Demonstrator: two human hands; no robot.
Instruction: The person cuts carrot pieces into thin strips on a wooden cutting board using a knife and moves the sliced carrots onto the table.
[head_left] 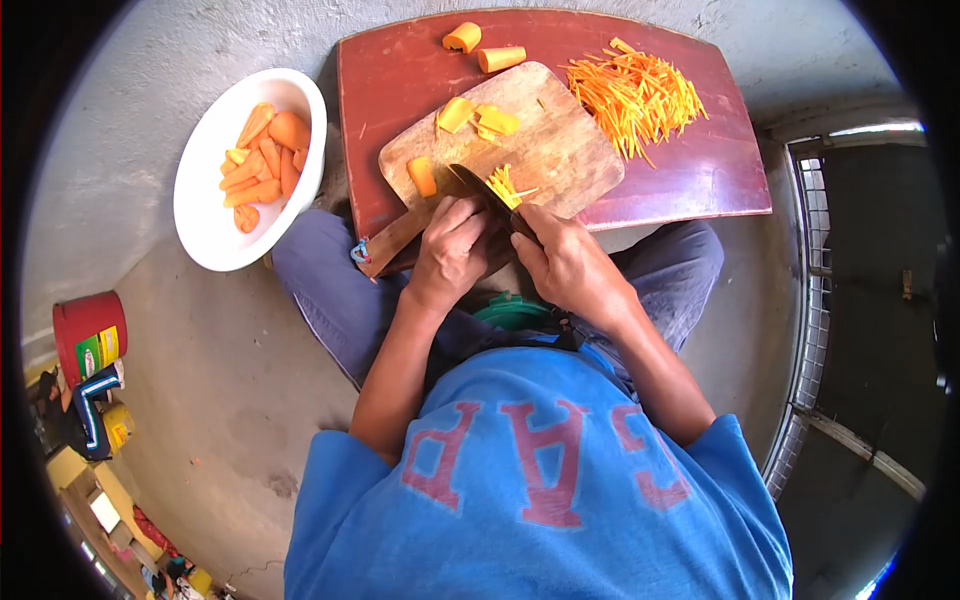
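Observation:
My right hand (pixel 575 262) is closed around the handle of a knife (pixel 470 182), whose dark blade slants over the near edge of a wooden cutting board (pixel 575 150). Close beside the blade, my left hand (pixel 455 250) has its fingers curled; whatever they press on is hidden. Thin carrot strips (pixel 507 186) lie against the blade's far side. A carrot chunk (pixel 422 176) rests on the board's left part, and several flat carrot slices (pixel 492 120) are farther back. The board's handle (pixel 392 245) points toward my left knee.
The board lies on a red-brown table (pixel 715 185). A heap of carrot strips (pixel 640 100) sits at its right, two carrot chunks (pixel 500 58) at the back. A white basin (pixel 192 190) of peeled carrots stands left. A red bucket (pixel 90 335) is farther left; a mesh door (pixel 815 220) right.

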